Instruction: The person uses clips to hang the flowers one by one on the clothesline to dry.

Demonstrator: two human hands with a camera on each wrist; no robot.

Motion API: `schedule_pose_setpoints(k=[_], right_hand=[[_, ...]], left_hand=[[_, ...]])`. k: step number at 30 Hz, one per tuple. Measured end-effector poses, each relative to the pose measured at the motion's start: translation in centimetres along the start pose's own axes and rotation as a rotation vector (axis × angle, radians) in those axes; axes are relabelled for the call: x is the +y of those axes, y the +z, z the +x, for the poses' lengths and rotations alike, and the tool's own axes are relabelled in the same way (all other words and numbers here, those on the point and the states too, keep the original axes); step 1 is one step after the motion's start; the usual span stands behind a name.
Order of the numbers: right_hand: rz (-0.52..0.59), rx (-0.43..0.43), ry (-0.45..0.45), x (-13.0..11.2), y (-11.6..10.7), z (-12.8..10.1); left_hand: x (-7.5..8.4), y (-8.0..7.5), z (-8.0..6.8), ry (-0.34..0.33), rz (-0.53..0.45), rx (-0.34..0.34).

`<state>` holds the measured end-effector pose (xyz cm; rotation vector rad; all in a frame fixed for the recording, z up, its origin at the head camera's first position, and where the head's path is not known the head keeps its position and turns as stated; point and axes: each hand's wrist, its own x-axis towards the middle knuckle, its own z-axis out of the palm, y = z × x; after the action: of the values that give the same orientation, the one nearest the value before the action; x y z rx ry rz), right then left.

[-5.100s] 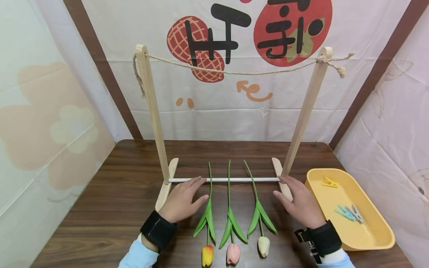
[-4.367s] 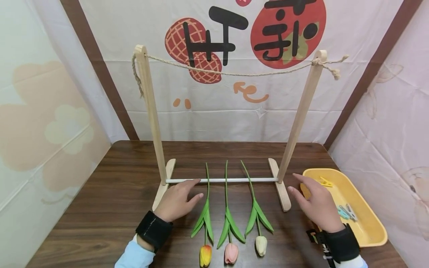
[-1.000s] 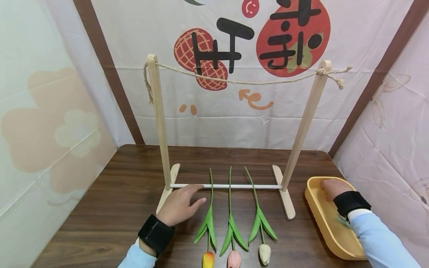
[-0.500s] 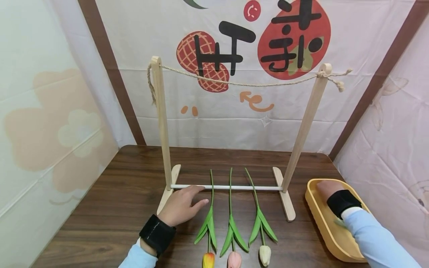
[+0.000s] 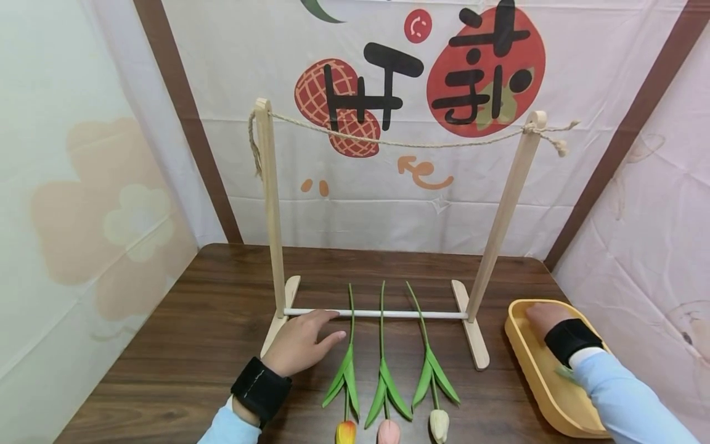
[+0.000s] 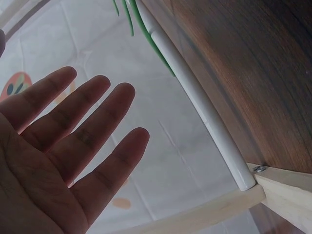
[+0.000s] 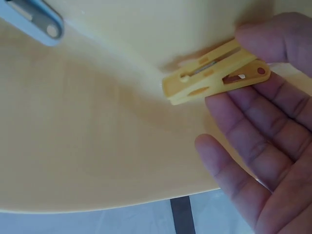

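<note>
Two hands are at work on a dark wooden bench. Our left hand lies palm down on the bench, its fingers straight and relaxed, holding nothing; its fingertips touch the white crossbar that joins the two feet of a wooden rack. In the left wrist view the same fingers are spread, with the crossbar just beside them. A rope runs slack between the tops of the rack's two posts. Three artificial tulips lie side by side on the bench, stems passing under the crossbar and heads toward us — an orange tulip nearest the left hand, a pink tulip in the middle and a white tulip on the right. Our right hand reaches into a yellow tray at the bench's right edge. In the right wrist view the thumb and fingers of this grip pinch a yellow clothespin at its far end, while the clothespin's other end lies against the tray's floor. A pale blue clothespin lies in the tray, well apart from the yellow one and partly cut off by the frame.
</note>
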<state>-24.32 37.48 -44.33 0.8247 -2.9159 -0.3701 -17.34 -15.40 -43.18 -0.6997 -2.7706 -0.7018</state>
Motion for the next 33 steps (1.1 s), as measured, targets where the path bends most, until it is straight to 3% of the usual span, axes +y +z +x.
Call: schedule_pose_setpoints(k=[7,14,24,33], right_hand=[[0.076,-0.027,0.036,0.8,0.2,-0.9],[0.168,0.009,0.085,0.0,-2.7,-2.1],[0.256,0.025,0.158,-0.2,-5.1,-2.7],[0.294,0.113,0.205,-0.9,-8.1,-3.2]], left_hand=[[0.0,0.1,-0.1,0.002,-0.007,0.005],[0.1,-0.1,-0.1,-0.017,-0.002,0.001],[0.0,-0.1,-0.1,-0.005,-0.001,0.012],[0.0,-0.1,0.2,0.004,0.003,0.011]])
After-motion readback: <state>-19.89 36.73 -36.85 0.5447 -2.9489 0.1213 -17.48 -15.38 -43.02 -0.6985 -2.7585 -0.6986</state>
